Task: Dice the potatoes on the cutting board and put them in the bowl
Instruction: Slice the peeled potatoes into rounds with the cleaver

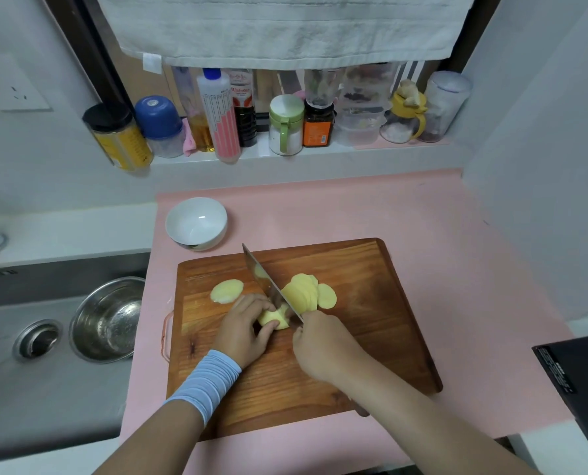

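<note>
Two hands work close together at the near middle of the cutting board [371, 303]. Nearest us, a pale blue ribbed sleeve [206, 383] wraps our left wrist. Our left hand [242, 332] curls its fingers over the uncut potato piece [273, 318] and pins it to the wood. Just to its right, our right hand [323, 351] is closed round the handle of the knife [268, 286]; the handle itself is hidden in our grip. The blade runs away from us, slanting left, with its edge down against the potato piece beside our left fingertips.

On the blade's right side a fan of overlapping potato slices [308, 293] lies on the board. One single slice [226, 290] lies apart on the left side of the blade.

The board rests on a pink mat [354, 214]. A black box [580, 382] sits at the right edge. To our left, in the sink [11, 389], a steel basin [107, 318] stands beside the drain [38, 339].

Beyond the board's far left corner, a white bowl [196, 222] stands upright on the mat, well apart from the potato.

Farther back, a ledge holds a row of jars and bottles [285, 125], and a white towel [285, 25] hangs above them.
</note>
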The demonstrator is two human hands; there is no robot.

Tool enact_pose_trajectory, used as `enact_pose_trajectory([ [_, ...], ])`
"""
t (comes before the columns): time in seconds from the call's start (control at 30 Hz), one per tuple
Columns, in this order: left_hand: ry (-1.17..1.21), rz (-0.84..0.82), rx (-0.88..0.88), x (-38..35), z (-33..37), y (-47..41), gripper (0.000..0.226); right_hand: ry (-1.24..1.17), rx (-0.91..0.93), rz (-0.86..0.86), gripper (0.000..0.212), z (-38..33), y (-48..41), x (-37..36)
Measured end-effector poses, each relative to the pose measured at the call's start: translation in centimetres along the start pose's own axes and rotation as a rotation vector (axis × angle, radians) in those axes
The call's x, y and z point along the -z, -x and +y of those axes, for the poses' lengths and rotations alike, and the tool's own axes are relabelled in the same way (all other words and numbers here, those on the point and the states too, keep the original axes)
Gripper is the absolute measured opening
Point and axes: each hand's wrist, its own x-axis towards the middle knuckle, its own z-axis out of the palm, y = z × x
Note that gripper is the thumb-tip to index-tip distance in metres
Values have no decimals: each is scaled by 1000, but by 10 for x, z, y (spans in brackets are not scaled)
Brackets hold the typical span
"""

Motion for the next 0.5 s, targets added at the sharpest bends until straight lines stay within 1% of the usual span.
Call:
enact_pose_trajectory([
  [0.2,-7,-2,48,-1,1,2,25,13,-18,-37,14,-6,-3,3],
  [0.33,5,-6,50,1,1,1,24,25,-29,-63,14,-9,-3,6],
  [0.43,-15,6,38,0,-1,1,24,99,-39,-125,18,-6,1,9],
  [0.5,-9,15,35,0,1,2,24,80,-43,-111,17,-9,-1,10],
])
